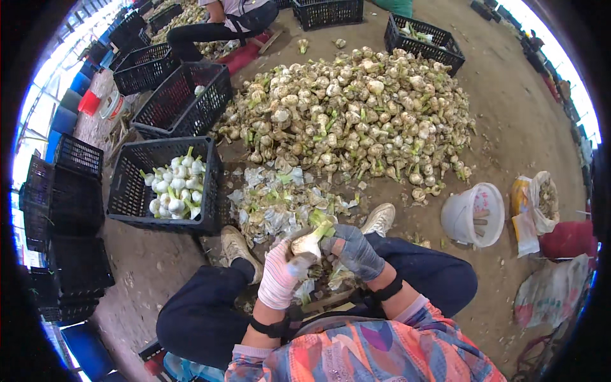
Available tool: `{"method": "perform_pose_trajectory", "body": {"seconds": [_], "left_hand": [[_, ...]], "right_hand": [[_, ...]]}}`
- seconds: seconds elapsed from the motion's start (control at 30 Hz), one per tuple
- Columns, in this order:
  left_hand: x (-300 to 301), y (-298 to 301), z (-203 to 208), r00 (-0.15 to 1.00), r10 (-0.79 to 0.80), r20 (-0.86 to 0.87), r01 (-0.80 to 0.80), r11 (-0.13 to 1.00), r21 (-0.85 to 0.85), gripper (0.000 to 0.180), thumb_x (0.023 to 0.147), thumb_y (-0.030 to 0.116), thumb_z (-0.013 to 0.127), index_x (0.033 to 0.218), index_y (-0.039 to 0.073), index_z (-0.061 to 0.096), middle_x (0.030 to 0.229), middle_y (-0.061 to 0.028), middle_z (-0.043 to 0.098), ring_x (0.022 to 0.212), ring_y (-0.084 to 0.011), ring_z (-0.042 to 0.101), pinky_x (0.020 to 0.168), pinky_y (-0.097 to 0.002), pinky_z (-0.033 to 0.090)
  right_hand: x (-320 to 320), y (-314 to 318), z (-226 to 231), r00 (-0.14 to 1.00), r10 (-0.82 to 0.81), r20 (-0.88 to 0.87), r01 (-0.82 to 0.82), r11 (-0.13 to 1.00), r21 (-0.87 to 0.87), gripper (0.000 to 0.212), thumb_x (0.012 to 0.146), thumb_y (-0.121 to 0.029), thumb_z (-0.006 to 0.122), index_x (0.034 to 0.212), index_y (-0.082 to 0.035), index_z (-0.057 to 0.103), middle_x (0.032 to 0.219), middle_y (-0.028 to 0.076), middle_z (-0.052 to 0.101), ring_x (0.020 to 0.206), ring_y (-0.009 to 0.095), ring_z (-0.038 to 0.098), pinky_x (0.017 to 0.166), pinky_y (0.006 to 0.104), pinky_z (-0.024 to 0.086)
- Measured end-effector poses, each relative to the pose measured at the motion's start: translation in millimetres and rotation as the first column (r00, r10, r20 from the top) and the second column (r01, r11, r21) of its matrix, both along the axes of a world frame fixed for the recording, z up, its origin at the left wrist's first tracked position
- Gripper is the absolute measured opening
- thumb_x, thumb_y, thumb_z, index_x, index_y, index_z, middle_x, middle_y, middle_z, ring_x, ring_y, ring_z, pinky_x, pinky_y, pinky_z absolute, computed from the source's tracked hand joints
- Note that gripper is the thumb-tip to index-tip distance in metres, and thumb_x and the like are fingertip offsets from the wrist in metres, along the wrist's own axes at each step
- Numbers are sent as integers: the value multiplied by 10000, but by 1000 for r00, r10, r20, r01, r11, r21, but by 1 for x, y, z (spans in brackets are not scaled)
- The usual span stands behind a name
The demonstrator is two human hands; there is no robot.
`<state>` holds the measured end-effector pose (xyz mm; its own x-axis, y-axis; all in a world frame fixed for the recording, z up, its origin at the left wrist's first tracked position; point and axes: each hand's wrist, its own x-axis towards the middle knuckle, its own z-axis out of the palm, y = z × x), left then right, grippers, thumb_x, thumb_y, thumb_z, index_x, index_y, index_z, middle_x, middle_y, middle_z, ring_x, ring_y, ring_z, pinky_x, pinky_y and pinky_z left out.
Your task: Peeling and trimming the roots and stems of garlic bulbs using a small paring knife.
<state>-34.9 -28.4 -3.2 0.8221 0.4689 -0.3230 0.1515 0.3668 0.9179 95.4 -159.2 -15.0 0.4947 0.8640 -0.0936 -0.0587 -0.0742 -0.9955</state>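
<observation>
Between my two gloved hands, above my lap, is a garlic bulb (308, 244) with a pale, cleaned body and a green stem pointing up to the right. My left hand (280, 270), in a pinkish-white glove, closes round the bulb's lower left side; something greyish by its fingertips is too blurred to name. At the stem, my right hand (356, 253) is closed in a dark grey glove. Below and beyond them, loose papery garlic skins (277, 200) lie on the ground between my shoes. Peeled white garlic bulbs (178, 184) fill part of a black crate (130, 200) at the left.
A large heap of uncleaned garlic (356, 114) spreads ahead. At the right stand a white bucket (459, 216) and an open sack (545, 197). More black crates (184, 102) line the left, and one crate (439, 56) stands behind the heap. Another person (226, 25) sits at the far left.
</observation>
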Motion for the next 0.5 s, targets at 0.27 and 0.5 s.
{"method": "perform_pose_trajectory", "body": {"seconds": [0.27,0.5], "left_hand": [[1,-1,-1,988,153,-23,-155,975,-161,559,857,343,694,1245,-24,528,1029,-99,635,898,-160,622,775,-297,526],[2,0,1,998,-63,-5,63,997,-46,747,740,39,789,1373,-30,399,1233,-117,576,1085,-188,583,951,-324,475]], "right_hand": [[-11,7,-11,958,-242,151,241,970,25,250,852,-205,660,1002,-8,631,904,146,646,842,291,630,742,359,494],[-7,4,-2,942,-264,206,297,943,-149,254,838,-215,654,982,-8,624,879,198,632,840,333,626,747,374,490]]}}
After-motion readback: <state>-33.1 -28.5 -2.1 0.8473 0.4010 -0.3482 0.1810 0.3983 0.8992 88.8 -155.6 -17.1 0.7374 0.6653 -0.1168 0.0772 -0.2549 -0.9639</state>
